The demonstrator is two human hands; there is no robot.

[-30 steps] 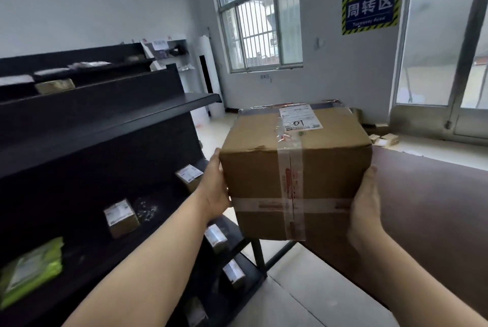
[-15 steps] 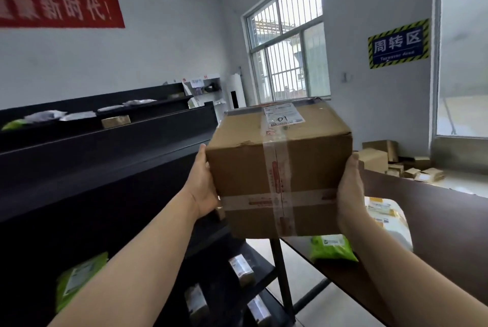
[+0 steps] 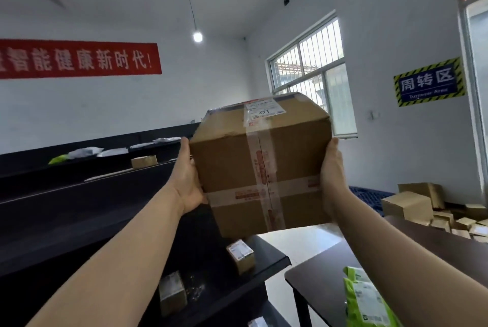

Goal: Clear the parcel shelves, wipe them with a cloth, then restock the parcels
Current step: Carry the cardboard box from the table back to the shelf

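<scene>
Higher now, the taped box (image 3: pixel 260 168) rides between our left hand (image 3: pixel 188 177) and right hand (image 3: pixel 334 177), flat palms pressing its 2 sides, thumbs straight, above the black shelves' (image 3: pixel 273 258) end corner. Restocking, we judge: next, set it on an upper shelf.

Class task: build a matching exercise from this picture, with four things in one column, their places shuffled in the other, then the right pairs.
1 big box
2 green parcel
3 red banner
4 small labelled box

A high on the wall
B on the black shelf
C between the left hand and the right hand
D on the table

Pairs: 1-C, 2-D, 3-A, 4-B
</scene>
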